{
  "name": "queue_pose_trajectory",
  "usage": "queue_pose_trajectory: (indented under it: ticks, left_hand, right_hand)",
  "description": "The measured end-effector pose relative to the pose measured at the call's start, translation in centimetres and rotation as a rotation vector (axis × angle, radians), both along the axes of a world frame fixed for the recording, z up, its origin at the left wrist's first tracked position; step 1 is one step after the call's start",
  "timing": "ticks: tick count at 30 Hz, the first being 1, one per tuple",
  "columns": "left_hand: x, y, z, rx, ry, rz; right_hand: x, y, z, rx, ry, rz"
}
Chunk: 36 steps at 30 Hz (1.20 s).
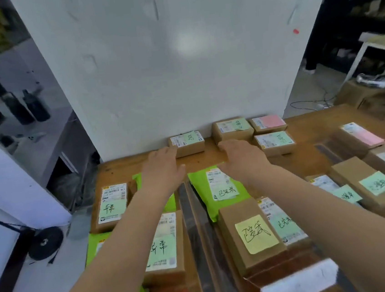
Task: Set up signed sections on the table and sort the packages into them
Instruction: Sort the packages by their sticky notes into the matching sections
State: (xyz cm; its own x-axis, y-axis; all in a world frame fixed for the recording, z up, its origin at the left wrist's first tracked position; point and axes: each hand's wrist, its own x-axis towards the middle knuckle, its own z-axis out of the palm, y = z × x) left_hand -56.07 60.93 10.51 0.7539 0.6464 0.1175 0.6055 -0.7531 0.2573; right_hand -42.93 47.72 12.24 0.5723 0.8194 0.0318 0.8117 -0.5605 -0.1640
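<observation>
Left hand [162, 166] and right hand [240, 158] outstretched, fingers loosely spread, holding nothing, above the wooden table [304, 131]. Fingertips near a small box [187, 144] by the white panel [166, 65]. Green mailer [217, 186] partly hidden under the right wrist. Labelled packages [250, 232] all around, far labels blurred.

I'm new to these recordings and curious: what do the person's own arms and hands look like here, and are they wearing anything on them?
Both are bare. The left hand and right hand wear no gloves, and no rings, watch or wristband show. The forearms are uncovered as far as the picture's bottom edge, so no sleeves are visible. No cables or markings either.
</observation>
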Motion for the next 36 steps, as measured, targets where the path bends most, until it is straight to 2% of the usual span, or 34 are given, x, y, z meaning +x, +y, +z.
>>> queue_pose_trajectory:
  ticks: [8,15,24,30,36]
  left_hand:
    - [4.4,-7.9,0.6,0.100,0.054,-0.002]
    - [6.0,-7.7,0.0,0.127,0.117,0.012]
    - [10.7,0.7,-3.9,0.073,0.202,0.091]
    - [14.8,8.7,-9.0,0.062,0.329,0.115]
    - [17.8,16.0,-13.5,-0.019,0.385,0.218]
  right_hand:
    - [4.3,-8.2,0.9,-0.042,-0.076,0.020]
    - [6.8,-8.0,0.8,-0.055,-0.016,0.047]
    - [11.7,1.8,-3.1,-0.112,0.088,0.120]
    - [15.9,10.8,-8.8,-0.147,0.167,0.162]
    - [19.9,18.1,-14.9,-0.112,0.315,0.103]
